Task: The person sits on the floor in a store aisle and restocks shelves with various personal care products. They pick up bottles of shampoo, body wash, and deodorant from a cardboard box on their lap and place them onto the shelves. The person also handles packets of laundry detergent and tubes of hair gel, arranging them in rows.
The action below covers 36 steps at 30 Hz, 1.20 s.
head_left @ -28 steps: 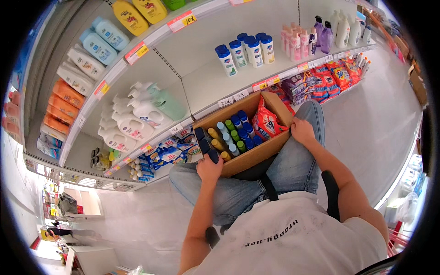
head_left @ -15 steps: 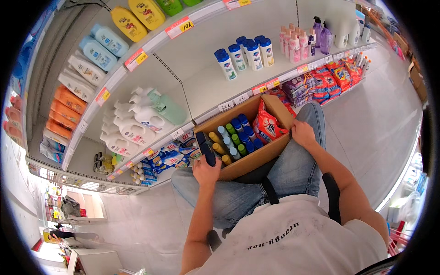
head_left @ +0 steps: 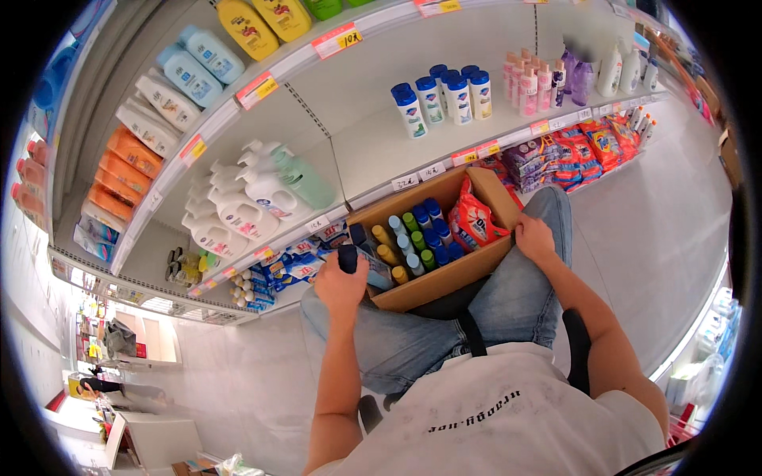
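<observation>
Bottle with a dark cap (head_left: 348, 259), bluish body (head_left: 375, 268), sits tilted at the left end of the cardboard box (head_left: 452, 272); cap end points left, past the near-left corner. Can't tell whether its lower end is inside the box or above it. Left hand (head_left: 339, 284) is closed around the cap end; fingers partly hidden. Right hand (head_left: 534, 239) grips the box's near-right corner.

Box is open-topped, between the legs in blue jeans (head_left: 413, 341), just beside the shelf edge. Inside, left to right: more dark caps (head_left: 359, 236), then rows of yellow caps (head_left: 387, 255), light-blue caps (head_left: 405, 243), green caps (head_left: 418, 239) and blue caps (head_left: 432, 238). Red detergent bag (head_left: 476, 220) fills the right end.

Shelf (head_left: 373, 170) beyond carries white bottles with blue caps (head_left: 460, 105), pink bottles (head_left: 528, 90) and purple pump bottles (head_left: 583, 83) further right. Left section: white pump jugs (head_left: 238, 208), 1 pale-green pump bottle (head_left: 305, 181). Above those: 2 yellow bottles (head_left: 246, 29), 2 light-blue bottles (head_left: 190, 77), orange bottles (head_left: 119, 178). Bottom level: purple and red detergent bags (head_left: 583, 155).
</observation>
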{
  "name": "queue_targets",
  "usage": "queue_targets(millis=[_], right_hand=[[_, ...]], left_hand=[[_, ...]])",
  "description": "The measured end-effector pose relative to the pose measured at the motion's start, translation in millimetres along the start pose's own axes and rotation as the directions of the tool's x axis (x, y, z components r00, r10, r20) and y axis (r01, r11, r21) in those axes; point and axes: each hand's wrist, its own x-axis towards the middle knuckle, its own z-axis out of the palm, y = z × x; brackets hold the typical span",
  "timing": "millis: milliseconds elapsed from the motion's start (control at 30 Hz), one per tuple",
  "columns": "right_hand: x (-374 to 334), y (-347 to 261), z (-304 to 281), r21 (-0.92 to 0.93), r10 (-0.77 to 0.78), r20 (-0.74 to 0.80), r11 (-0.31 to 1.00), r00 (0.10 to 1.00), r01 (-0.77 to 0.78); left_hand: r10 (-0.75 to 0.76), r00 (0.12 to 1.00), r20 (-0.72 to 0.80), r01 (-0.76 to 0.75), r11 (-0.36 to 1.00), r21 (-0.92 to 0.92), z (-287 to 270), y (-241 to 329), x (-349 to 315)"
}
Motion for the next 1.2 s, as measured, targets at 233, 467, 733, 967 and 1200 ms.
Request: queue_targets(millis=[233, 467, 733, 967, 1200], right_hand=[[7, 11, 9, 0.096, -0.04, -0.106, 0.994, 0.994, 0.05], [25, 0, -2, 0.37, -0.059, -0.311, 0.912, 0.949, 0.178], [1, -140, -39, 0.402, -0.648, -0.058, 0.681, 0.76, 0.612], [0, -221, -5, 0.401, -0.652, -0.013, 0.691, 0.758, 0.601], [27, -256, 37, 0.595, -0.542, -0.177, 0.606, 0.821, 0.528]], left_hand=[[-0.04, 0.996, -0.076, 0.031, 0.993, -0.11, -28, 10, 21], [-0.066, 0.989, -0.133, 0.03, 0.967, -0.252, -41, 22, 48], [-0.086, 0.992, -0.096, 0.052, 0.947, -0.316, -30, 67, 70], [-0.105, 0.994, -0.019, 0.096, 0.958, -0.27, -26, 101, 71], [-0.023, 0.992, 0.125, 0.077, 0.893, -0.443, -14, 69, 74]])
